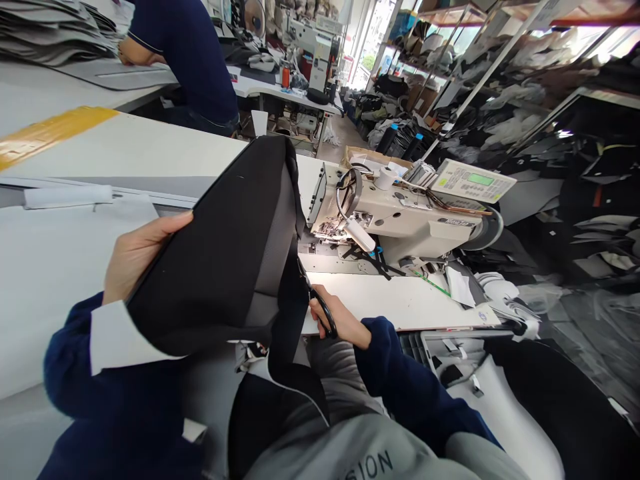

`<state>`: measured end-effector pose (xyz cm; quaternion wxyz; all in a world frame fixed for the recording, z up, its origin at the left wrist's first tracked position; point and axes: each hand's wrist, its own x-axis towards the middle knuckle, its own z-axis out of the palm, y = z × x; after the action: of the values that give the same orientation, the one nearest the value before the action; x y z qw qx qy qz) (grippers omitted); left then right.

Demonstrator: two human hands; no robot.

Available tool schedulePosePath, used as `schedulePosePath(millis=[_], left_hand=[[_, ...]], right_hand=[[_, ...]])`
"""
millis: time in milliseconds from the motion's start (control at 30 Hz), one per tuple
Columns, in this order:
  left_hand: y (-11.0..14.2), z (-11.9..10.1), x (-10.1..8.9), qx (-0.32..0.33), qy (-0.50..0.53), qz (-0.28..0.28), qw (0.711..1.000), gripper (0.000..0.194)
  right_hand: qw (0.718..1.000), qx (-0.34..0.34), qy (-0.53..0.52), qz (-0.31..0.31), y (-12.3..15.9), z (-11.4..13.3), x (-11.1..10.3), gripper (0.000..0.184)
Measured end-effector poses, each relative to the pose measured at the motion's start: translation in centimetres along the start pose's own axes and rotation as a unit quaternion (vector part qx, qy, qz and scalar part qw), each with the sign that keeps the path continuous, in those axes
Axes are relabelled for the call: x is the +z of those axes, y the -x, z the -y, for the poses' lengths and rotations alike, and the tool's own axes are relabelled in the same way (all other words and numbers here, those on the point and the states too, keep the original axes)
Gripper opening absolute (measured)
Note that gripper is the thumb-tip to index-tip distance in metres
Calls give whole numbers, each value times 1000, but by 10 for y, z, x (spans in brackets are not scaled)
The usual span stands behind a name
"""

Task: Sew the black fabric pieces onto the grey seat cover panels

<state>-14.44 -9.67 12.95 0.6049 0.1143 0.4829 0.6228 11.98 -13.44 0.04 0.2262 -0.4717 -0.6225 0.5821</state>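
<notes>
My left hand (143, 253) grips the left edge of a black sewn fabric cover (220, 247), thumb on top and fingers underneath. The cover is held up in front of me, with a grey mesh panel (276, 230) along its right side. A pair of scissors (324, 312) with black handles is in my right hand (337, 317). The blades point up along the cover's right edge, touching or very close to a black strip (293, 300) that hangs down towards my lap. Whether the blades are apart is hard to make out.
Just beyond the cover stands a sewing machine (400, 217) with a control panel (473, 179) on a white table (370, 300). Cut pieces (520, 400) lie at lower right. Another person (185, 60) works at the back left. Loaded shelves (525, 87) line the right.
</notes>
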Motion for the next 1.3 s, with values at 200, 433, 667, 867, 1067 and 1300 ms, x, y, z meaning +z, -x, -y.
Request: schedulePosePath(millis=[200, 433, 667, 867, 1067, 1300], left_hand=[[0, -1, -2, -20, 4, 9, 1000, 23], [-7, 1, -8, 20, -11, 8, 1000, 21], [-14, 2, -16, 24, -37, 45, 998, 30], [-14, 2, -17, 14, -51, 44, 998, 30], [-16, 1, -22, 16, -107, 50, 993, 43], [15, 4, -58, 130, -375, -80, 914, 62]], right_hand=[[998, 10, -48, -25, -3, -7, 3, 46], [985, -5, -159, -69, -9, -25, 20, 46], [976, -24, -180, -122, -15, -30, 27, 38], [993, 29, -42, -105, 4, -23, -18, 39], [834, 140, 497, -196, 40, -29, -86, 34], [861, -161, 438, -202, 9, -24, -77, 42]])
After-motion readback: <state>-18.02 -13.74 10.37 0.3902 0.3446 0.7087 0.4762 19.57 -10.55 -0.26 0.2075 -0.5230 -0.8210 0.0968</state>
